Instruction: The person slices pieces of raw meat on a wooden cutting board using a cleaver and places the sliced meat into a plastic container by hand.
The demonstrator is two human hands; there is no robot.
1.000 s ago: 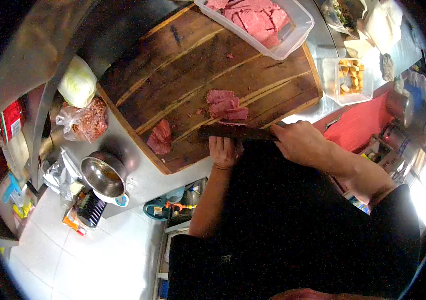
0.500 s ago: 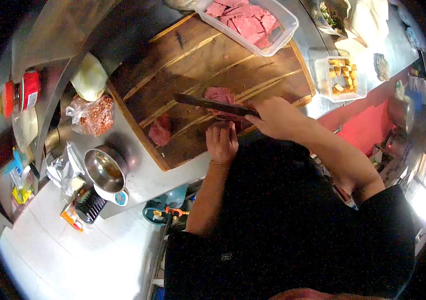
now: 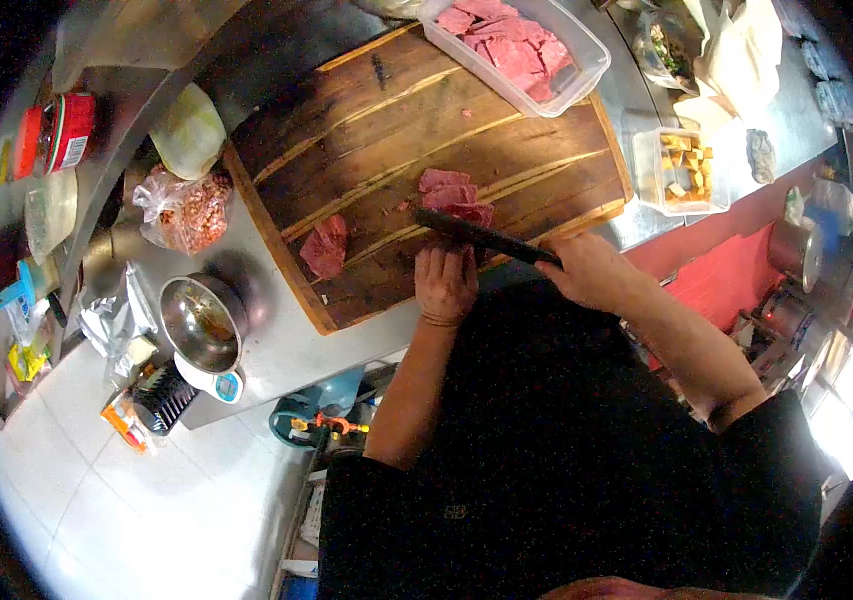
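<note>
My right hand [image 3: 586, 272] is wrapped round the handle of a dark-bladed knife [image 3: 481, 235]. Its blade points left and lies across red meat [image 3: 458, 206] near the front edge of a striped wooden cutting board [image 3: 376, 150]. Just below the blade, my left hand [image 3: 444, 284] presses curled fingers onto the near part of the meat, most of which is hidden by hand and knife. Cut pieces show on the blade's far side. Another piece of meat [image 3: 324, 247] lies apart to the left on the board.
A plastic tub of sliced meat [image 3: 596, 62] rests over the board's far right corner. Right of the board is a container of yellow-brown cubes [image 3: 648, 172]. On the left stand a metal bowl [image 3: 168, 310] on a scale, a bag of peanuts [image 3: 186, 212] and a pale green vegetable [image 3: 188, 135].
The knife has been drawn back right and toward me, its tip now nearer the meat. My left hand stays on the meat. The view has shifted slightly.
</note>
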